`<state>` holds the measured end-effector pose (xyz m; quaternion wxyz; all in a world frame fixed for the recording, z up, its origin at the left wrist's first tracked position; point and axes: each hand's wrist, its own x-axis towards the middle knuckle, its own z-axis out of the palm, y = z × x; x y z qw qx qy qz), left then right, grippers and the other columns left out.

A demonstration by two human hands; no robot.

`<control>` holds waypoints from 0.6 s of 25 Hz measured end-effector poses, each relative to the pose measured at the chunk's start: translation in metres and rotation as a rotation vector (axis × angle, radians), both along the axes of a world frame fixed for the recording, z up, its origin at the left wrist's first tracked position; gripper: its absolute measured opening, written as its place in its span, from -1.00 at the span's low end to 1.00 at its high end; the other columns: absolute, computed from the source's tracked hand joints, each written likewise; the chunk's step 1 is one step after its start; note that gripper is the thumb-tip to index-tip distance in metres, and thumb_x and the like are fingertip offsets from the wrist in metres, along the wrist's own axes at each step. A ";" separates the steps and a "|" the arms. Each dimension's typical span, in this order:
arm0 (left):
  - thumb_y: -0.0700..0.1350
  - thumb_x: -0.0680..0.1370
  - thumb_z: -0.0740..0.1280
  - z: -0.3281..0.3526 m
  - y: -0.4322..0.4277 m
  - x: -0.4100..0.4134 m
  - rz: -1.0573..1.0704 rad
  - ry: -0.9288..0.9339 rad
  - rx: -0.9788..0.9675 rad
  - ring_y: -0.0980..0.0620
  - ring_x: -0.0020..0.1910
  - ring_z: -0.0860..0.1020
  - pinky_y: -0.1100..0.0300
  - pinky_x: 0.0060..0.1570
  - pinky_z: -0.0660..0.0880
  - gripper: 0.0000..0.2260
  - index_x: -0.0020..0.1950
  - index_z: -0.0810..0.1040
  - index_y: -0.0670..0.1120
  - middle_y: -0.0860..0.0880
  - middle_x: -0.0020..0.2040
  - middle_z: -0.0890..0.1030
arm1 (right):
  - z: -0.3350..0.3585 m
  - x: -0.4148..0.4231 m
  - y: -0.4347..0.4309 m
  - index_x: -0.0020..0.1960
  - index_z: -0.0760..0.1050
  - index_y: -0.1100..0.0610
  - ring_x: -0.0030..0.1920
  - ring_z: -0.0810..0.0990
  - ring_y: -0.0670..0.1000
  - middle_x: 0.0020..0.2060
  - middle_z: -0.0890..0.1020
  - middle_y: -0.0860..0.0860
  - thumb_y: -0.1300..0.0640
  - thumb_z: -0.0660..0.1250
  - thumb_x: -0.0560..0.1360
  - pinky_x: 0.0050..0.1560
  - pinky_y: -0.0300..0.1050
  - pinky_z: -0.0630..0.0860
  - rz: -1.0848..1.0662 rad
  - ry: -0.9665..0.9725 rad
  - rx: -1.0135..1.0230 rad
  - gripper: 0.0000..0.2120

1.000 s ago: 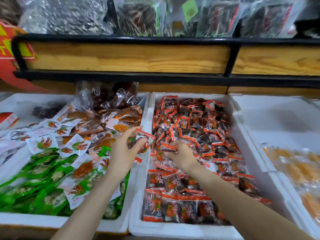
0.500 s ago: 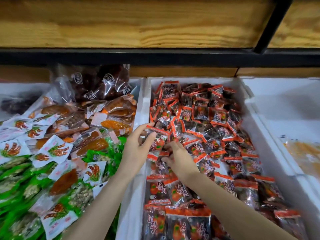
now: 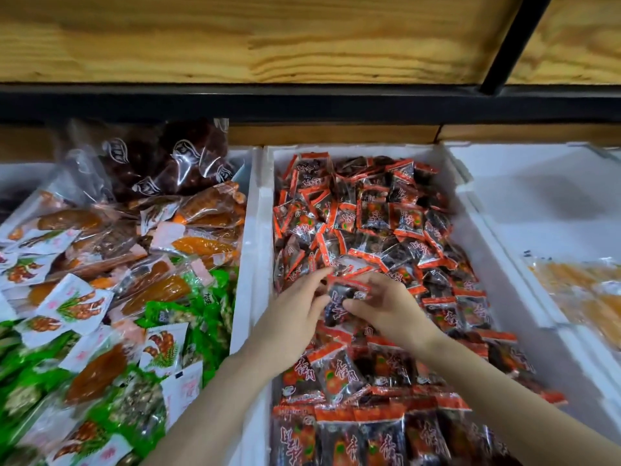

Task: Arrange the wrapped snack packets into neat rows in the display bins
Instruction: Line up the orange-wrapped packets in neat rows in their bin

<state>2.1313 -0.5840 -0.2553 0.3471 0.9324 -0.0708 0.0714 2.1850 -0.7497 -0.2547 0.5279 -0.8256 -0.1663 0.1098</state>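
A white foam bin point(image 3: 258, 230) in the middle holds several dark snack packets with orange-red ends point(image 3: 376, 216). Those at the near end point(image 3: 363, 435) stand in a row; those farther back lie in a loose heap. Both hands meet over the middle of this bin. My left hand point(image 3: 289, 317) and my right hand point(image 3: 393, 311) pinch one dark packet point(image 3: 342, 297) between them, just above the heap. Both forearms reach in from the bottom edge.
The left foam bin point(image 3: 240, 317) holds mixed packets: green point(image 3: 188, 314), white printed point(image 3: 77, 304), orange point(image 3: 201, 245) and a clear bag of dark fruit point(image 3: 161, 159). On the right, another white bin point(image 3: 537, 203) holds yellow packets point(image 3: 584, 290). A wooden shelf with a black frame point(image 3: 302, 99) overhangs the bins.
The view has moved closer and tilted down into the middle bin. My left hand has come from the bin's left wall over the heap, and both hands now hold one packet.
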 end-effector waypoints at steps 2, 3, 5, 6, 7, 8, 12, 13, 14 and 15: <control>-0.01 0.64 0.17 -0.006 0.009 0.002 0.017 -0.019 0.475 0.09 0.30 0.35 0.22 0.31 0.22 -0.51 0.55 0.11 0.03 0.09 0.34 0.36 | 0.000 0.010 -0.003 0.08 0.42 0.12 -0.40 0.49 -0.15 -0.23 0.57 0.04 0.11 0.36 0.50 -0.44 -0.32 0.41 -0.073 -0.043 -0.109 -0.79; 0.01 0.62 0.21 -0.007 0.011 0.003 0.028 0.012 0.614 0.04 0.36 0.31 0.19 0.38 0.12 -0.50 0.53 0.15 0.00 0.06 0.37 0.35 | 0.001 0.015 -0.002 0.09 0.37 0.09 -0.37 0.46 -0.14 -0.23 0.54 -0.01 0.10 0.34 0.51 -0.44 -0.35 0.37 -0.088 -0.064 -0.181 -0.78; 0.00 0.58 0.28 -0.009 0.011 0.006 0.048 0.065 0.700 0.01 0.35 0.33 0.19 0.40 0.03 -0.55 0.44 0.29 -0.03 0.04 0.34 0.40 | -0.001 0.024 0.002 0.14 0.33 0.07 -0.39 0.42 -0.09 -0.28 0.51 -0.02 0.09 0.32 0.52 -0.43 -0.32 0.36 -0.025 -0.065 -0.296 -0.75; -0.02 0.57 0.29 -0.010 0.010 0.006 0.057 0.074 0.692 0.01 0.34 0.34 0.19 0.40 0.03 -0.57 0.42 0.32 -0.03 0.04 0.33 0.42 | -0.003 0.027 0.005 0.17 0.33 0.07 -0.39 0.42 -0.09 -0.29 0.51 -0.02 0.09 0.32 0.52 -0.41 -0.32 0.37 0.036 -0.055 -0.350 -0.73; -0.04 0.57 0.29 -0.011 0.009 0.005 0.067 0.074 0.681 0.00 0.34 0.34 0.20 0.39 0.05 -0.58 0.41 0.34 -0.03 0.05 0.33 0.42 | -0.005 0.028 0.008 0.19 0.35 0.07 -0.35 0.44 -0.09 -0.25 0.53 -0.02 0.08 0.33 0.52 -0.36 -0.31 0.41 0.106 -0.055 -0.398 -0.71; -0.06 0.57 0.28 -0.011 0.009 0.005 0.078 0.060 0.674 0.00 0.34 0.33 0.21 0.39 0.06 -0.60 0.41 0.34 -0.02 0.05 0.33 0.42 | -0.009 0.027 0.011 0.22 0.36 0.07 -0.28 0.48 -0.10 -0.17 0.55 -0.02 0.08 0.33 0.52 -0.25 -0.29 0.45 0.170 -0.065 -0.436 -0.69; 0.00 0.61 0.23 -0.008 0.013 0.004 0.103 0.043 0.598 0.02 0.36 0.30 0.23 0.39 0.12 -0.65 0.39 0.36 0.01 0.09 0.32 0.43 | -0.019 0.024 0.015 0.43 0.27 0.02 0.12 0.51 0.03 0.26 0.37 -0.02 0.06 0.31 0.53 0.17 -0.13 0.44 0.249 -0.237 -0.624 -0.49; 0.02 0.62 0.21 -0.007 0.011 0.004 0.104 0.023 0.550 0.05 0.34 0.32 0.25 0.35 0.16 -0.67 0.38 0.36 0.03 0.10 0.30 0.44 | -0.019 0.024 0.014 0.46 0.24 0.01 0.19 0.48 0.03 0.29 0.33 -0.02 0.03 0.30 0.53 0.22 -0.11 0.42 0.259 -0.294 -0.694 -0.47; 0.02 0.62 0.19 -0.006 0.010 0.004 0.107 -0.010 0.489 0.07 0.30 0.36 0.26 0.30 0.22 -0.69 0.37 0.38 0.04 0.11 0.27 0.46 | -0.018 0.024 0.013 0.47 0.23 0.01 0.25 0.42 0.02 0.31 0.31 -0.03 0.00 0.29 0.53 0.26 -0.11 0.39 0.269 -0.348 -0.745 -0.45; -0.01 0.62 0.21 -0.005 0.010 0.003 0.111 -0.050 0.415 0.07 0.24 0.42 0.24 0.25 0.29 -0.72 0.34 0.42 0.04 0.11 0.22 0.50 | -0.015 0.024 0.012 0.47 0.23 0.02 0.29 0.38 0.00 0.33 0.31 -0.04 -0.02 0.29 0.53 0.29 -0.11 0.37 0.271 -0.382 -0.771 -0.45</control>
